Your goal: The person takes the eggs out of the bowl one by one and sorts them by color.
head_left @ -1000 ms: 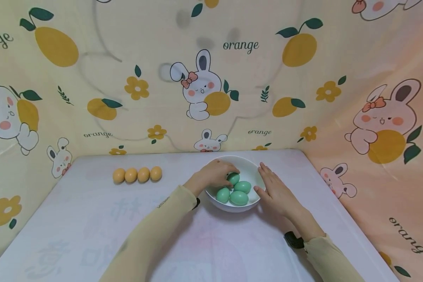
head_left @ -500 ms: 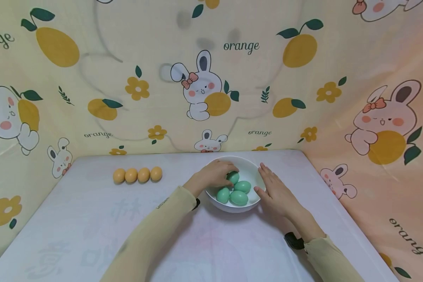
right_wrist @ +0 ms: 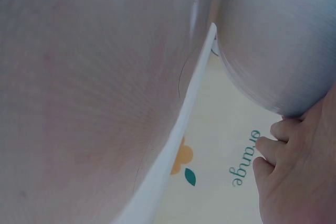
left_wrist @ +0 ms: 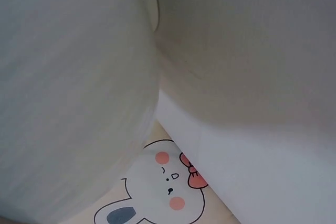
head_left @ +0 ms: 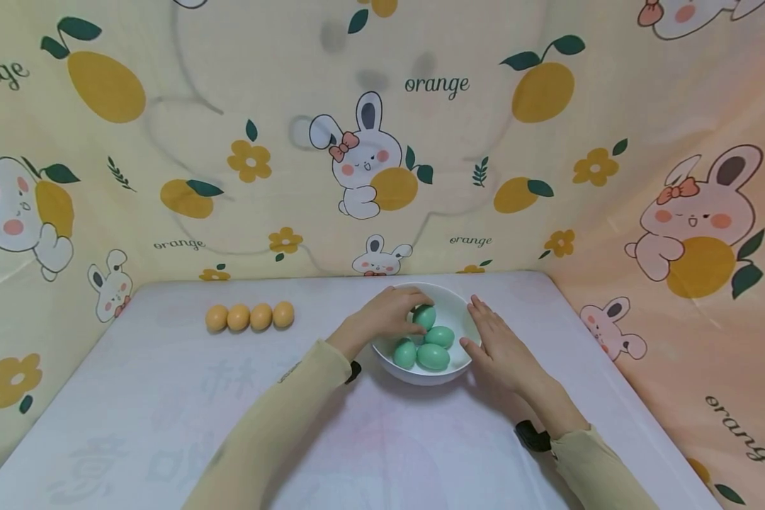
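Note:
A white bowl (head_left: 454, 304) stands toward the back of the table with several green eggs (head_left: 433, 356) inside. Reaching over its left rim, my left hand (head_left: 382, 315) pinches the rearmost green egg (head_left: 425, 316) between curled fingers and thumb. My right hand (head_left: 500, 347) lies along the bowl's right side, fingers straight against the rim. From the right wrist, the bowl's outer wall (right_wrist: 273, 40) shows with the right hand's fingers (right_wrist: 273, 149) at it. In the left wrist view the bowl's wall (left_wrist: 73, 87) fills the left side; the left hand is out of sight there.
Several orange-tan eggs (head_left: 250, 317) stand in a close row at the back left of the white-covered table (head_left: 242, 397). A printed cloth with rabbits and oranges (head_left: 280, 106) rises behind the table and along its sides.
My left hand has lifted slightly, and the green egg it pinches has shifted a little up and right. The right hand stays at the bowl's rim.

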`<state>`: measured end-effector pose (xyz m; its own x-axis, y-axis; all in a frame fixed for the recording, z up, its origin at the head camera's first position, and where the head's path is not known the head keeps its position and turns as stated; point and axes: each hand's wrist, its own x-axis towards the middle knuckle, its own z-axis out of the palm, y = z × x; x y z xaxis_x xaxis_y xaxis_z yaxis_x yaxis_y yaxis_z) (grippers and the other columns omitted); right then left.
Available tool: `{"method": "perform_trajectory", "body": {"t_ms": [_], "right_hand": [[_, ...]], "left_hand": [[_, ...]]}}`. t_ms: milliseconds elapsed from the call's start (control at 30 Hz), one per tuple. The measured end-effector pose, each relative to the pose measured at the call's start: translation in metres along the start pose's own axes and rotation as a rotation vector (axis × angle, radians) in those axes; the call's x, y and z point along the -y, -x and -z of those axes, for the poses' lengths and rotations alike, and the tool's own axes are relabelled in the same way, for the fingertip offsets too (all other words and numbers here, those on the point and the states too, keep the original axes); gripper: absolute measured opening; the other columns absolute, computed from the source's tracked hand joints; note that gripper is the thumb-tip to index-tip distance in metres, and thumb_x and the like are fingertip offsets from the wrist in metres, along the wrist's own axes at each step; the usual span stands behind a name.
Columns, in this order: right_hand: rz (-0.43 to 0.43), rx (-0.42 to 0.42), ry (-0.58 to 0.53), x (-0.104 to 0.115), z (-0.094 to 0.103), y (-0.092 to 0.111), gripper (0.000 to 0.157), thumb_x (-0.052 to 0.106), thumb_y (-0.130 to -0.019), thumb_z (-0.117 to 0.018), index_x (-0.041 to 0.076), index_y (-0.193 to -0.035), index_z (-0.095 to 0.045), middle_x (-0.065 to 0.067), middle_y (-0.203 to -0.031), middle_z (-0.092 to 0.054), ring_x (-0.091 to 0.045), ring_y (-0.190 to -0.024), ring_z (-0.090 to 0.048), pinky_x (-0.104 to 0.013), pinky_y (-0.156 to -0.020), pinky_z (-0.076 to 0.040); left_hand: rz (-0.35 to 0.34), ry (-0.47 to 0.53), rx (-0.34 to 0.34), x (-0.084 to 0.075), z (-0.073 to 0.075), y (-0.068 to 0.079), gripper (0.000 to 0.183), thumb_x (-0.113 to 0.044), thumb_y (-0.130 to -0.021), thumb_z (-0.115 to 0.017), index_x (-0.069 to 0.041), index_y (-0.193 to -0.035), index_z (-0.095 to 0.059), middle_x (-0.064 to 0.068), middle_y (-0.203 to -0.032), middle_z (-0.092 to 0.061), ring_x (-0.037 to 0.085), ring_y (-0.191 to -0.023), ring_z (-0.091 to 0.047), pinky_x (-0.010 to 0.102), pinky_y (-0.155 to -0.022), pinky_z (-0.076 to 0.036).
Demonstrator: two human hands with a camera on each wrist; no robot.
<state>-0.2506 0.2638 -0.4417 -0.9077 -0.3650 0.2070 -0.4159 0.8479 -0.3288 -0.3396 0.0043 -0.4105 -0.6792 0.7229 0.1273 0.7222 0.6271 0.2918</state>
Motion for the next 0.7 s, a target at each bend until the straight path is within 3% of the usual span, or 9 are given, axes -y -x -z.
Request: {"method": "perform_trajectory", "body": {"t_ms": [400,700], "right_hand": [[0.007,-0.003,0.0,-0.001,0.0,0.0,0.077,0.047,-0.11,-0.044,-0.003,-0.164,-0.019,-0.016,-0.173,-0.01,-0.038,-0.159,-0.013,-0.058,-0.126,-0.017],[-0.01,0.004,-0.001,0.0,-0.001,0.0,0.078,0.047,-0.109,-0.044,-0.002,-0.164,-0.017,-0.015,-0.174,-0.01,-0.038,-0.159,-0.012,-0.058,-0.126,-0.017]], "left_hand": [[-0.037,0.03,-0.119,-0.006,0.006,0.016,0.057,-0.036,-0.091,-0.082,-0.015,-0.141,-0.063,0.0,-0.142,-0.063,0.016,-0.131,-0.057,0.042,-0.108,-0.046],[-0.077,0.137,-0.236,-0.007,0.009,0.031,0.06,-0.03,-0.09,-0.084,-0.009,-0.142,-0.062,0.004,-0.14,-0.064,0.016,-0.116,-0.065,0.035,-0.103,-0.052]]}}
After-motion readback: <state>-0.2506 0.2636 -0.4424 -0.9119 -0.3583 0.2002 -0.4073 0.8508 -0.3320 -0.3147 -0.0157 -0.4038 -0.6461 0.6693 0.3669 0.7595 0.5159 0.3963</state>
